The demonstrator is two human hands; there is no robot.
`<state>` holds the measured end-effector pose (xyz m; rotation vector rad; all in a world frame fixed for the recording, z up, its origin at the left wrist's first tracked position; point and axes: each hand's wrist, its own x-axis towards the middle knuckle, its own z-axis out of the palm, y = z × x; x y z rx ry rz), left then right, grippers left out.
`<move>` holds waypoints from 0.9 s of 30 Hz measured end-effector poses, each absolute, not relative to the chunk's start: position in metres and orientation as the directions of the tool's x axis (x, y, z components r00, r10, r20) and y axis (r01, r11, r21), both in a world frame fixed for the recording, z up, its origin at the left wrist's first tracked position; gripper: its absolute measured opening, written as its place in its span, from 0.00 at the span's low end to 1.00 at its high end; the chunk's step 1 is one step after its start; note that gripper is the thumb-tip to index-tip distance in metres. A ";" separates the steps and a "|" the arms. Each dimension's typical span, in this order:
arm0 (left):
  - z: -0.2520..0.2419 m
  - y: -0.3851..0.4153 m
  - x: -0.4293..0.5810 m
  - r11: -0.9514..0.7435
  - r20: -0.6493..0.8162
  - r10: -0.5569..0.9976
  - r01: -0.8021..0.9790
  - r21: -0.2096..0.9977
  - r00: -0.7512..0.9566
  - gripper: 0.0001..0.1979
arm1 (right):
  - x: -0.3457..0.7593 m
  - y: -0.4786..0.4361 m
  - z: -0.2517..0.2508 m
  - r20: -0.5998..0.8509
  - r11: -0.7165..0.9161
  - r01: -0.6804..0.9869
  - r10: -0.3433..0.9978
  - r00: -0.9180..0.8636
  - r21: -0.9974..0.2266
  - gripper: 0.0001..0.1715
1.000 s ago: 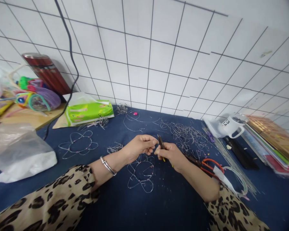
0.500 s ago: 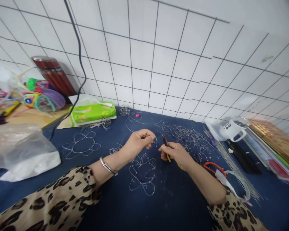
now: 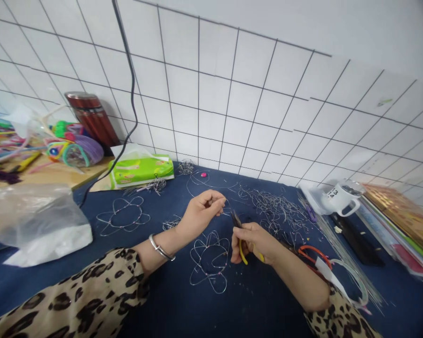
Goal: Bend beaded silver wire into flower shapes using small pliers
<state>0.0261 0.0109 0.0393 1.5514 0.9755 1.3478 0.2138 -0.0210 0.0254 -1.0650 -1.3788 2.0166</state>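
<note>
My left hand (image 3: 200, 213) pinches a short bent piece of thin wire (image 3: 227, 205) above the blue cloth. My right hand (image 3: 255, 240) is closed round small pliers with yellow handles (image 3: 240, 234), their dark jaws pointing up toward the wire, a little apart from it. Below both hands a flower-shaped wire frame (image 3: 210, 259) with small pink beads lies flat on the cloth. A second wire flower (image 3: 123, 216) lies to the left.
A heap of loose wire pieces (image 3: 275, 206) lies behind my right hand. Red-handled scissors (image 3: 312, 256), a white mug (image 3: 340, 197) and stacked books (image 3: 402, 211) are at the right. A green tissue pack (image 3: 141, 169), a red flask (image 3: 91, 119) and a plastic bag (image 3: 35, 220) are at the left.
My hands have drawn apart: the left has lifted the wire piece slightly, and the right has dropped lower with the pliers. The view has shifted so the table sits lower.
</note>
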 end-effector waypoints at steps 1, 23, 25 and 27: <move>0.040 0.010 0.026 -0.355 0.349 0.930 0.036 0.934 0.116 0.07 | 0.213 -0.022 0.025 -0.328 -0.385 0.032 0.737 -0.592 -0.923 0.22; 0.037 0.007 0.028 -0.349 0.339 0.931 0.057 0.935 0.134 0.06 | 0.207 -0.027 0.024 -0.301 -0.325 0.037 0.818 -0.490 -0.945 0.21; 0.038 0.007 0.028 -0.340 0.331 0.933 0.045 0.939 0.140 0.06 | 0.207 -0.026 0.023 -0.296 -0.321 0.034 0.822 -0.487 -0.947 0.21; 0.038 0.006 0.028 -0.337 0.329 0.933 0.035 0.941 0.147 0.06 | 0.207 -0.026 0.021 -0.290 -0.315 0.032 0.825 -0.484 -0.949 0.21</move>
